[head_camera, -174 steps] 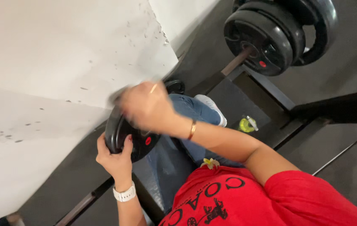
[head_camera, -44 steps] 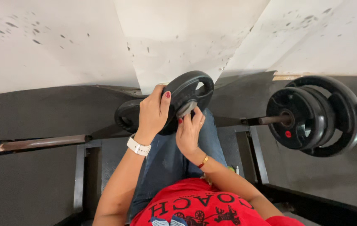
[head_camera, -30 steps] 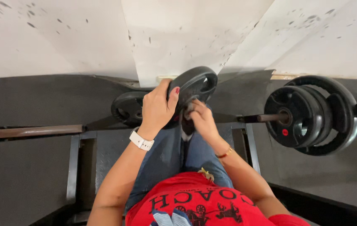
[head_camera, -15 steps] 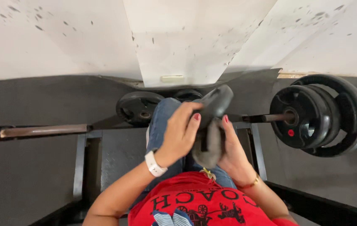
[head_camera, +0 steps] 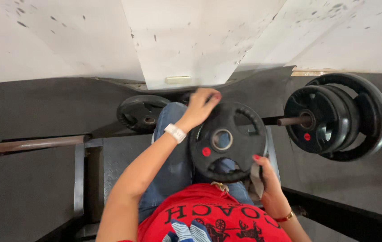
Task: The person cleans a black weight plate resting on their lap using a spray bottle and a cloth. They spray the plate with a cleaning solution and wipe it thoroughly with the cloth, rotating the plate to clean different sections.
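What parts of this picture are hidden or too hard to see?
Head view, the only one:
- The left hand is blurred; its fingertips go behind the weight plate rim.
- The right hand holds a grey cloth; the plate covers part of both.
- The plate hides the person's lap.
- The second plate on the floor is partly behind the leg.
- The loaded bar is cut off at the right edge.

Black weight plate [head_camera: 227,141] flat-faced between left hand [head_camera: 200,107] at top and right hand [head_camera: 266,179] below.
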